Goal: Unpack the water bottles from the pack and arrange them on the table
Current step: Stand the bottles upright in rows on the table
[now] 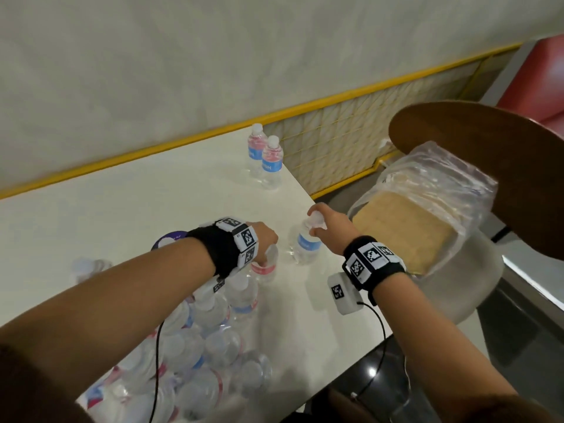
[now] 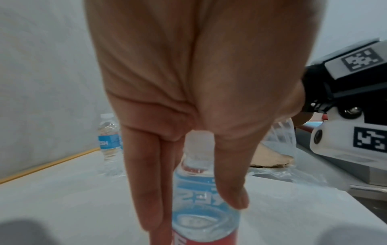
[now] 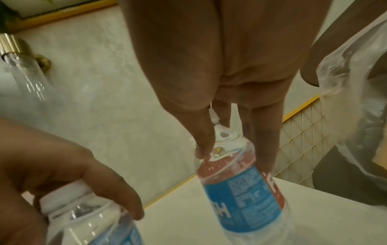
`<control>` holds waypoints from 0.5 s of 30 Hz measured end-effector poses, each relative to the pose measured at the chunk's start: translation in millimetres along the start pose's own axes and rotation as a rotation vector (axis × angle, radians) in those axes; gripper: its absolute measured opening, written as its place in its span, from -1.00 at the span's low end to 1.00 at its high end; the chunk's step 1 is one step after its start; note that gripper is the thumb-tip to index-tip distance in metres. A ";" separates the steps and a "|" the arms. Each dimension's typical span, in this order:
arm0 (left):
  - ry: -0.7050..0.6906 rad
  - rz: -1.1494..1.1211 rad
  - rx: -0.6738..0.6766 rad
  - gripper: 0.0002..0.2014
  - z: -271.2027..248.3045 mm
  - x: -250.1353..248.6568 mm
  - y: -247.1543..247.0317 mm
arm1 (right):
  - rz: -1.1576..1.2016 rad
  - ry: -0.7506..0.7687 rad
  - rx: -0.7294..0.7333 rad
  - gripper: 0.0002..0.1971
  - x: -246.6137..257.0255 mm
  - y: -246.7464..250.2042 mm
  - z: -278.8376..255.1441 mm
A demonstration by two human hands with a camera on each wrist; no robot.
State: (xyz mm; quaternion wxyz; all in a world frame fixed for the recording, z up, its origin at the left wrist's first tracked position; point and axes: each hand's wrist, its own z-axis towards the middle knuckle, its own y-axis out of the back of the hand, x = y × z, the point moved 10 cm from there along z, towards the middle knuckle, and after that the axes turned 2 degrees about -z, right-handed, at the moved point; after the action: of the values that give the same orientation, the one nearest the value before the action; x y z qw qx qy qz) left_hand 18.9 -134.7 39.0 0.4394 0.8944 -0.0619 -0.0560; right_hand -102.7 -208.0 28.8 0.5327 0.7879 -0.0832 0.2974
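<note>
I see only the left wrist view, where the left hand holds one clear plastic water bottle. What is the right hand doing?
Observer: The right hand grips the top of another clear plastic bottle with a blue label, near the right edge of the white table.
Operator: How many bottles stand at the far corner?
Observer: Two bottles, side by side.
Operator: Is the pack empty?
Observer: No, the pack of bottles holds many; I cannot count them.
</note>
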 end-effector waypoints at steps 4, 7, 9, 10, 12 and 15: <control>0.039 -0.007 -0.018 -0.51 2.4 23.8 7.0 | -0.004 0.036 -0.018 -0.63 7.1 4.1 26.4; 0.063 0.007 0.006 -0.43 6.8 42.8 11.7 | -0.061 0.067 -0.017 -0.62 13.5 11.6 52.2; 0.080 -0.004 0.014 -0.38 9.5 55.6 14.4 | -0.098 0.079 -0.001 -0.62 18.5 16.1 71.2; 0.085 -0.004 0.012 -0.37 10.6 61.4 16.7 | -0.122 0.084 0.011 -0.61 21.6 18.1 80.7; 0.100 -0.004 0.012 -0.37 11.4 72.6 19.2 | -0.177 0.101 0.031 -0.60 27.8 20.9 98.9; 0.133 -0.029 -0.015 -0.40 11.9 89.4 23.9 | -0.239 0.134 0.057 -0.59 37.8 21.3 120.6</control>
State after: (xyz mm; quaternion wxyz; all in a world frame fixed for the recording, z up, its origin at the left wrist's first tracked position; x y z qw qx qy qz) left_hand 103.7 -172.8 46.6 0.4482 0.8937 -0.0194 -0.0032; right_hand -35.8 -317.1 35.9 0.5463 0.7853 0.0554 0.2858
